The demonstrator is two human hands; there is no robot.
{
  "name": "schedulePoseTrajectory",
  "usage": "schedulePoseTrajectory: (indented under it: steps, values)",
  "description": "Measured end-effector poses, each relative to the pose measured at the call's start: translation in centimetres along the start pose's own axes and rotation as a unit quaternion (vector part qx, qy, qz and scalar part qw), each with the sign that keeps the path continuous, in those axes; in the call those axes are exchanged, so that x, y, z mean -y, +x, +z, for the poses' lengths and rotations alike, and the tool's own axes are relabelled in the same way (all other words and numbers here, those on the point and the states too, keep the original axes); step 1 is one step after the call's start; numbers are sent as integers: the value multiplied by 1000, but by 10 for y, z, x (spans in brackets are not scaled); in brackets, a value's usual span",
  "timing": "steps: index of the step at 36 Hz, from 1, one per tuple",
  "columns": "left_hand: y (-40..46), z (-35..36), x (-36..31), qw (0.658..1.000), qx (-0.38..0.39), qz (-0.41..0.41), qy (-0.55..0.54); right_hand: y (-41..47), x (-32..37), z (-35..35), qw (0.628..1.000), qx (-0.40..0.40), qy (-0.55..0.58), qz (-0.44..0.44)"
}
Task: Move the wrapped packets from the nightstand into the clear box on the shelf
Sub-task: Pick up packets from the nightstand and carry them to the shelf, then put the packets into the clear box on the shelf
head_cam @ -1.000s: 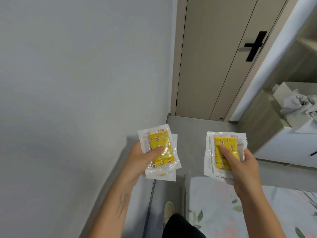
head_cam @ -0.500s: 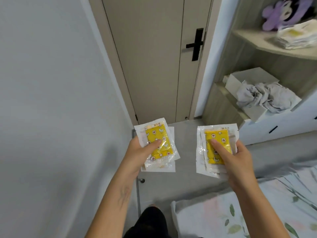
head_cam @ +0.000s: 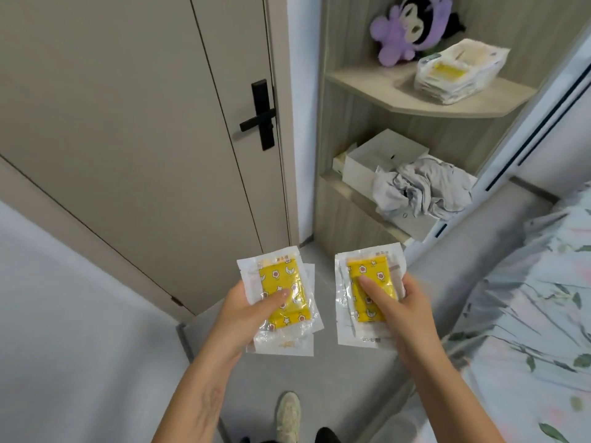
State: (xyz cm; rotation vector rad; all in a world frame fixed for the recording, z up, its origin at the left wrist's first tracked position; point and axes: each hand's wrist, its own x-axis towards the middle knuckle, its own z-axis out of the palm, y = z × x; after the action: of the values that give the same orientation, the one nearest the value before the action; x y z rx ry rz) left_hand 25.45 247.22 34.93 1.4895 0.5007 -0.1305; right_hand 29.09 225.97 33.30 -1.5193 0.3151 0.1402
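My left hand [head_cam: 246, 310] grips a small stack of wrapped packets [head_cam: 281, 284], clear wrappers with yellow patterned pads inside, thumb pressed on top. My right hand [head_cam: 404, 310] holds a second stack of the same packets [head_cam: 367, 282] in the same way. Both stacks are held side by side at chest height over the floor. On the upper shelf [head_cam: 383, 86] at the top right stands the clear box [head_cam: 460, 71], filled with several like packets. The nightstand is out of view.
A purple plush toy [head_cam: 412, 27] sits behind the clear box. On the lower shelf is a white box [head_cam: 380, 156] with crumpled grey cloth [head_cam: 422, 190]. A closed door with a black handle [head_cam: 260, 118] is to the left, a floral bed [head_cam: 527, 314] to the right.
The view has swung right and upward, bringing the shelves and the clear box into sight. Both hands keep their hold on the packets.
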Motion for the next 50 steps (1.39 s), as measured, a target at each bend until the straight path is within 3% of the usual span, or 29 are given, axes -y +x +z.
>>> schedulePoseTrajectory:
  steps: [11,25,31,37,44,50]
  values:
    - [119,40,-40,992,118,-23,38,69,23,1,992,-122,19,14]
    - [239,195,-88,963,258,-32,71,179,75,-83,966,-244,86,-18]
    - [289,282,-110,959,277,-21,55,264,104,-133,970,-209,116,-35]
    - [331,332,-148,957,286,49,23,337,151,-160,983,-153,106,-15]
    - [368,343,-200,981,187,30,-49,410,193,-130,994,-51,70,-67]
    - [410,341,-227,988,133,9,-73,450,200,-91,984,-29,77,-155]
